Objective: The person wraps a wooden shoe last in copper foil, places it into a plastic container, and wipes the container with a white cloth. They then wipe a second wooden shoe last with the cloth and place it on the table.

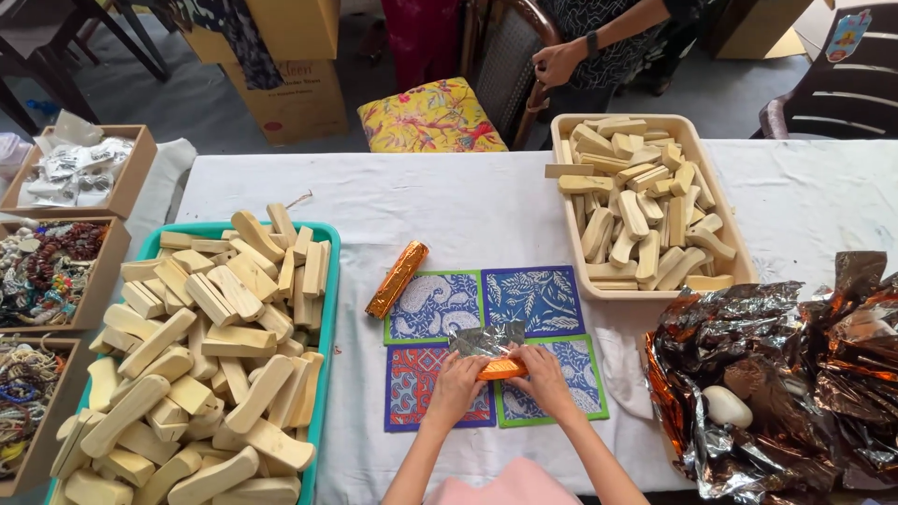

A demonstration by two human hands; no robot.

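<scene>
My left hand (456,385) and my right hand (545,379) both press on a small block partly wrapped in orange foil (501,368), with a silver flap of foil (486,339) standing up behind it. The block rests on four patterned square mats (533,299) on the white tablecloth. A finished orange foil-wrapped piece (398,279) lies at the mats' upper left corner.
A teal tray (329,309) heaped with pale wooden blocks sits left; a beige tub (739,252) of similar blocks stands at the back right. Crumpled foil sheets (795,374) pile up on the right. Boxes of beads and packets line the left edge. Another person's hand (558,64) grips a chair beyond the table.
</scene>
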